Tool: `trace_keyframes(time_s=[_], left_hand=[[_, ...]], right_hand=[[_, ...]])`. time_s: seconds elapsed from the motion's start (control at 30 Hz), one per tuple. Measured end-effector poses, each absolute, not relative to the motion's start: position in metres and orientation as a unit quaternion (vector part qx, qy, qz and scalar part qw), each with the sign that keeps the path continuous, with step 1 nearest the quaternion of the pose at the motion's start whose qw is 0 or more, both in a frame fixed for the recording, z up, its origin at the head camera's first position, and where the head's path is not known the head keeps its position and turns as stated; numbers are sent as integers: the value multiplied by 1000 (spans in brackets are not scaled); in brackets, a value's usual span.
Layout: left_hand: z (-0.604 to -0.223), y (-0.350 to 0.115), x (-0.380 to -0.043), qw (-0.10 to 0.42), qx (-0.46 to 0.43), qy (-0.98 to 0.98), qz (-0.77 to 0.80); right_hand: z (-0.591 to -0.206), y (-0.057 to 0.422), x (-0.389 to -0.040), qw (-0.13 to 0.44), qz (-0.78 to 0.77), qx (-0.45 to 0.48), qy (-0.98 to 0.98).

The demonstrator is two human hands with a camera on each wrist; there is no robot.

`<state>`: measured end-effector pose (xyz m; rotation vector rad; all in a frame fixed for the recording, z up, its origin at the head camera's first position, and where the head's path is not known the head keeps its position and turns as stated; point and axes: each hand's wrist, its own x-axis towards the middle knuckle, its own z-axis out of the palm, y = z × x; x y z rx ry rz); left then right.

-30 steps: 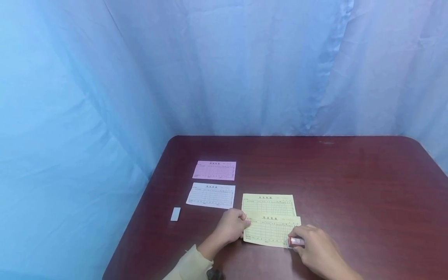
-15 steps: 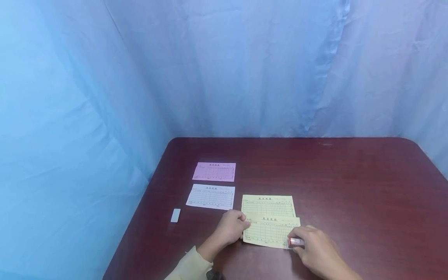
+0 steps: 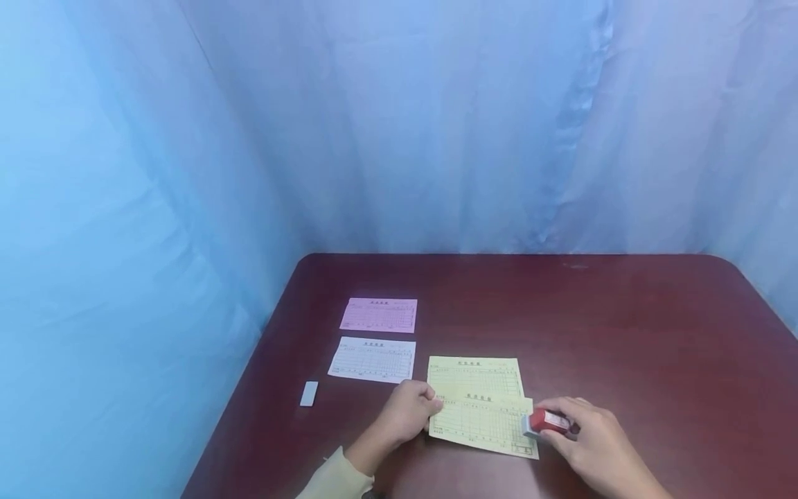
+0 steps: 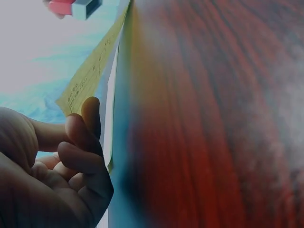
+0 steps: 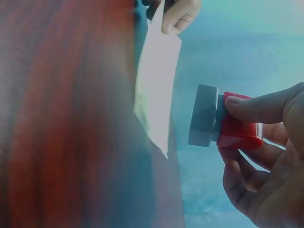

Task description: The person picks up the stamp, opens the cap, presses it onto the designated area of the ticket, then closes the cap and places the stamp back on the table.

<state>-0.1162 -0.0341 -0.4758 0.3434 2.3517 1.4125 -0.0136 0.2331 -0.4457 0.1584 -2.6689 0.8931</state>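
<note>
My left hand (image 3: 405,412) pinches the left edge of a yellow receipt slip (image 3: 474,423) between thumb and fingers. In the left wrist view this slip (image 4: 88,78) slants up from the fingertips. Behind it lies another yellow slip (image 3: 474,378), its lower part covered by the front one. My right hand (image 3: 592,433) holds a red stamp (image 3: 548,421) by its body, thumb on one side. In the right wrist view the stamp's grey base (image 5: 204,115) faces the slip, a gap apart. A small boxed mark (image 3: 522,449) shows at the front slip's lower right corner.
A pink slip (image 3: 378,316) and a white slip (image 3: 372,360) lie to the left on the dark red table (image 3: 623,333). Nearer the left edge is a small white rectangular piece (image 3: 308,394). Blue curtains (image 3: 436,125) hang behind and beside the table.
My right hand has lifted the stamp off the slip's lower right corner and moved it right and up, uncovering a boxed mark. My left hand still pinches the slip. The head view has shifted slightly.
</note>
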Motion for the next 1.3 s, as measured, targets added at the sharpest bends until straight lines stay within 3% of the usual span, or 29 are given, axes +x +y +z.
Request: trace_keyframes(time_s=[0.47, 1.3], left_hand=[[-468, -39, -144, 170, 106, 830, 520], [-469, -23, -188, 148, 86, 834, 524]], right_hand=[[-445, 238, -9, 191, 321, 51, -926], [-452, 245, -11, 191, 302, 43, -933]])
